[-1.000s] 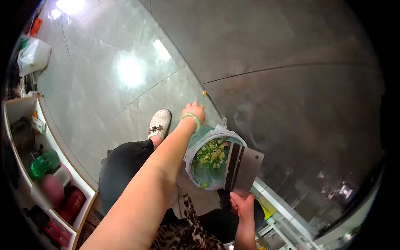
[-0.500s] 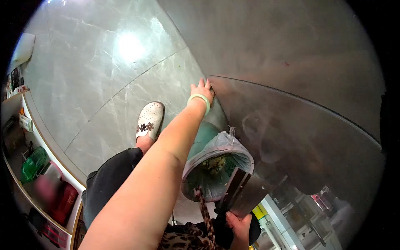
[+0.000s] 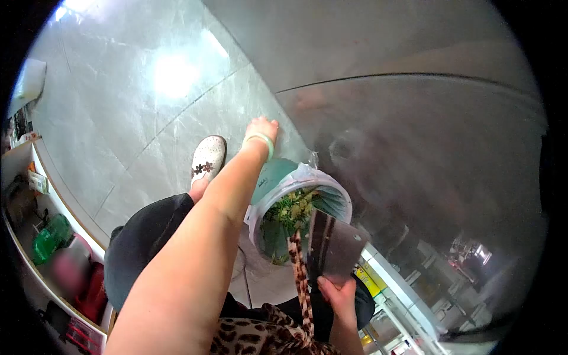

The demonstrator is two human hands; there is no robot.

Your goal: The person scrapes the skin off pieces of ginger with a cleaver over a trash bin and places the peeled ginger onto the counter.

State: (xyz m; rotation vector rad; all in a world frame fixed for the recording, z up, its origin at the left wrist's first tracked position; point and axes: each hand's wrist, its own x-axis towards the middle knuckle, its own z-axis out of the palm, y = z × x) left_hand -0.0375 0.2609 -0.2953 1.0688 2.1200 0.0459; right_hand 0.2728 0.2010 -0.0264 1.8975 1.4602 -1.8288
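Note:
My left hand (image 3: 262, 126), with a pale green bangle (image 3: 261, 139) at its wrist, reaches out just above the grey floor beside the dark cabinet front. Its fingers are curled in, and whatever may be inside them is hidden. A cleaver (image 3: 338, 247) with a wide metal blade and a small corner hole is gripped in my right hand (image 3: 340, 296), low in the view. The blade stands upright at the rim of a green waste bin (image 3: 275, 177) lined with a plastic bag (image 3: 340, 198). Green and yellowish vegetable scraps (image 3: 293, 210) lie in the bin.
Dark glossy cabinet panels (image 3: 414, 142) rise along the right. At the left, an open drawer or shelf (image 3: 71, 201) holds green and red items. My shoe (image 3: 208, 157) rests on the tiled floor (image 3: 136, 106). A white rack (image 3: 402, 302) is at lower right.
My left hand has drawn back from the cabinet's base, and its spread fingers have curled. The cleaver in my right hand has turned more upright. More of the scraps shows.

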